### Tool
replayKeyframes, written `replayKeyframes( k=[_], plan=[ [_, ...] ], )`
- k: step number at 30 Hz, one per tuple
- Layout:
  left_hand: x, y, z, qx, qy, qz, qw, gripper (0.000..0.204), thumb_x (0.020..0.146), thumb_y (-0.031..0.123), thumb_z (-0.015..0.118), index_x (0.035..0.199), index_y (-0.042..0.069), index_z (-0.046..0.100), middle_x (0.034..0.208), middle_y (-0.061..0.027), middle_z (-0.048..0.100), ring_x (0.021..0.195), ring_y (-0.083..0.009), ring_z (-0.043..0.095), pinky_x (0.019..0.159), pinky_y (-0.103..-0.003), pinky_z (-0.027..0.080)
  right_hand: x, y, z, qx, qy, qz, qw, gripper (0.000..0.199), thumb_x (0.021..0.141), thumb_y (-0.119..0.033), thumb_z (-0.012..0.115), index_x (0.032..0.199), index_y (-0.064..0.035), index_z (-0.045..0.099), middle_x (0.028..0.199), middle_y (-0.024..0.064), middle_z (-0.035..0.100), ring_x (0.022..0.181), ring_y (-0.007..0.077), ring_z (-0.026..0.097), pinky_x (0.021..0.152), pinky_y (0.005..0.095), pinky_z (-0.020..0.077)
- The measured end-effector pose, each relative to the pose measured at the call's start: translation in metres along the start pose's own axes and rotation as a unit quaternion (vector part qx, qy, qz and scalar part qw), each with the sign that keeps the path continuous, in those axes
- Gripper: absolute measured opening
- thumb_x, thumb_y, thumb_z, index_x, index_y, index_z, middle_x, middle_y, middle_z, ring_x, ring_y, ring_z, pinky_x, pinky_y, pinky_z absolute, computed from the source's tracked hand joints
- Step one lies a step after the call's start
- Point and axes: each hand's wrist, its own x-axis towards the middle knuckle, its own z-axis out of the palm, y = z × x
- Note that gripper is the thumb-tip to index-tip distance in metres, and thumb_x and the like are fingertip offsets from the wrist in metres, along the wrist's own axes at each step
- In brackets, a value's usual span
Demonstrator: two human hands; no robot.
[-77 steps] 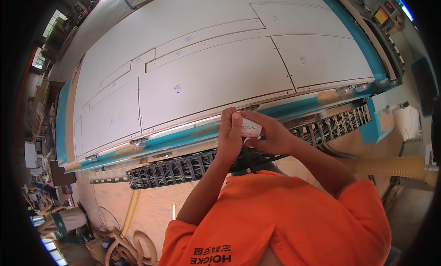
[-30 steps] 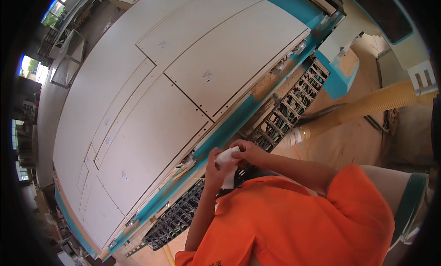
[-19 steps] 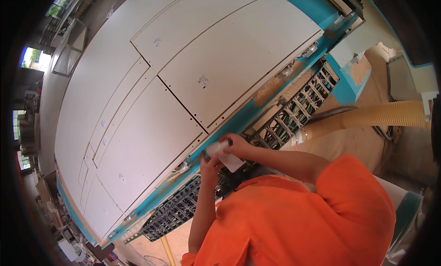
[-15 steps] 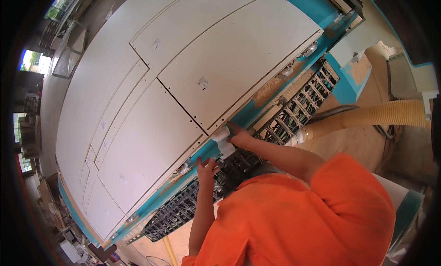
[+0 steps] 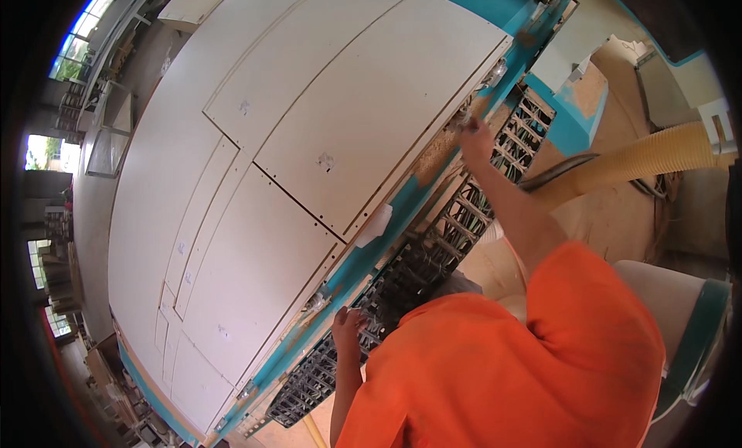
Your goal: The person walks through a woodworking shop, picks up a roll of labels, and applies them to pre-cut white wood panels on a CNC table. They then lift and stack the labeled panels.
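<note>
Your right hand point(image 5: 473, 139) touches the white cut panel's point(image 5: 371, 131) edge, grip unclear; your left hand point(image 5: 349, 328) rests loosely curled, holding nothing, on the black cable chain point(image 5: 433, 255).

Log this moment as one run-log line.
left hand: by black cable chain | right hand: at edge of cut white panel sheet | small white pad: lying on panel edge

A: Item, panels point(image 5: 309, 185), centre: cream-white, thin dark cut lines. Frame point(image 5: 402, 216) at four o'clock of them?

B: Teal, tan dust patches. Cable chain point(image 5: 433, 262) below: black. White paper slip point(image 5: 375, 224) on the rim.

A: Hose point(image 5: 641, 158), three o'clock: yellow, ribbed. Shirt point(image 5: 510, 355), six o'clock: plain orange.
</note>
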Motion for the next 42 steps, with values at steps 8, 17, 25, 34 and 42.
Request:
replayKeyframes(
  k=[8, 17, 25, 34, 42],
  plan=[
    [-0.006, -0.017, -0.019, 0.024, 0.004, -0.018, 1.0, 0.06, 0.09, 0.02, 0.061, 0.137, -0.007, 0.035, 0.106, -0.0161, 0.061, 0.087, -0.0242, 0.064, 0.07, -0.033, 0.052, 0.083, 0.017, -0.011, -0.301, -0.089, -0.204, 0.927, 0.028, 0.091, -0.027, 0.059, 0.111, -0.008, 0.065, 0.099, 0.0142, 0.065, 0.085, 0.0339, 0.062, 0.068, 0.0504, 0.052],
    [0.008, -0.025, -0.009, 0.026, -0.012, -0.004, 1.0, 0.047, 0.086, 0.019, 0.065, 0.123, -0.007, 0.051, 0.091, -0.0108, 0.064, 0.074, -0.0159, 0.063, 0.061, -0.026, 0.049, 0.09, 0.025, -0.011, -0.283, -0.052, -0.233, 0.929, 0.028, 0.081, -0.03, 0.065, 0.1, -0.009, 0.07, 0.093, 0.0178, 0.067, 0.085, 0.037, 0.063, 0.071, 0.05, 0.0512],
    [0.009, 0.005, 0.003, 0.066, 0.097, 0.059, 0.991, 0.061, 0.087, 0.022, 0.067, 0.131, -0.012, 0.043, 0.089, -0.0141, 0.066, 0.075, -0.0163, 0.064, 0.063, -0.027, 0.053, 0.09, 0.022, -0.018, -0.255, -0.027, -0.247, 0.935, 0.035, 0.07, -0.02, 0.06, 0.101, -0.0067, 0.069, 0.095, 0.0184, 0.067, 0.085, 0.0402, 0.062, 0.072, 0.0528, 0.0505],
    [0.057, 0.016, -0.027, 0.276, 0.345, 0.238, 0.865, 0.029, 0.083, 0.034, 0.067, 0.087, 0.005, 0.069, 0.072, -0.0132, 0.064, 0.065, -0.0349, 0.061, 0.061, -0.045, 0.049, -0.036, 0.015, 0.008, -0.015, -0.238, -0.093, 0.967, 0.041, 0.088, -0.041, 0.065, 0.108, -0.005, 0.068, 0.083, 0.0079, 0.065, 0.077, 0.0155, 0.062, 0.063, 0.0327, 0.0492],
    [0.061, 0.01, -0.032, 0.249, 0.313, 0.309, 0.863, 0.025, 0.083, 0.03, 0.068, 0.084, 0.004, 0.068, 0.07, -0.0128, 0.065, 0.065, -0.0331, 0.063, 0.06, -0.043, 0.05, -0.154, -0.063, 0.042, 0.099, -0.354, 0.141, 0.919, 0.06, 0.075, -0.058, 0.072, 0.088, -0.0003, 0.064, 0.073, 0.0065, 0.062, 0.059, 0.0141, 0.058, 0.055, 0.0302, 0.0486]
  ],
)
